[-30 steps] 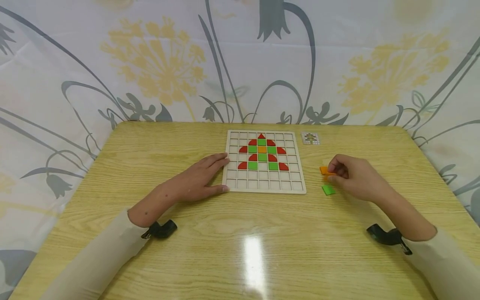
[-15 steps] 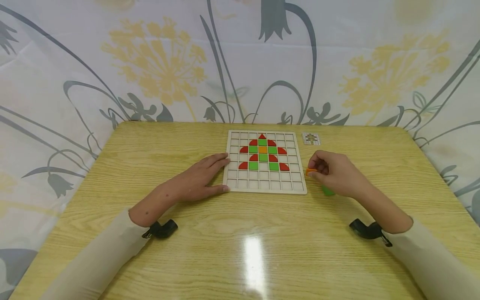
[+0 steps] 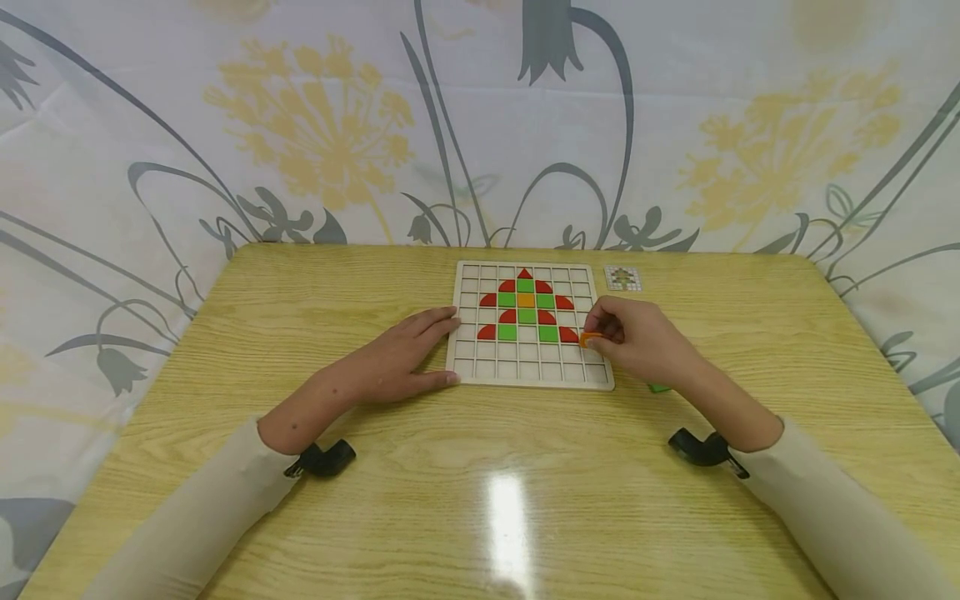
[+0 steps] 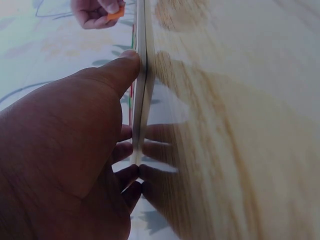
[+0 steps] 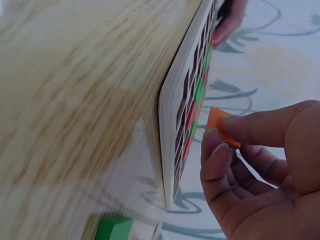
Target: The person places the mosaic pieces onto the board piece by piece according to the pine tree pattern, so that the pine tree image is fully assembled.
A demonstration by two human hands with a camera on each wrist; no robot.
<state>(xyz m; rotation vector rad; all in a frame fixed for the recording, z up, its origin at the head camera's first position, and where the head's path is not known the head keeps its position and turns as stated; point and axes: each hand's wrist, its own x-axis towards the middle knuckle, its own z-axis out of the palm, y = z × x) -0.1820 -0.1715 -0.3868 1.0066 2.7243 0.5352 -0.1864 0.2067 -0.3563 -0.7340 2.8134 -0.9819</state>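
A pale wooden grid board [image 3: 517,373] lies on the table, bearing red, green and orange tiles arranged like a tree. My left hand [image 3: 397,360] rests at its left edge, fingers straight and thumb spread along the side. Between thumb and fingertips, my right hand [image 3: 633,337] pinches an orange tile [image 5: 220,127] over the board's right columns, overlapping the lower right red tile [image 3: 568,335] in the head view. The right wrist view shows this orange tile held tilted above the board's surface. A green tile [image 3: 659,387] on the table is mostly hidden by my right hand.
A small pattern card [image 3: 623,278] with a printed tree lies beyond the board's upper right corner. The wooden table [image 3: 420,483] runs back to a flower-patterned cloth [image 3: 480,125]. A black wrist mount [image 3: 701,447] juts from each sleeve.
My right hand has picked up an orange tile from the table beside the green one and carried it left over the board. My left hand stays in place.
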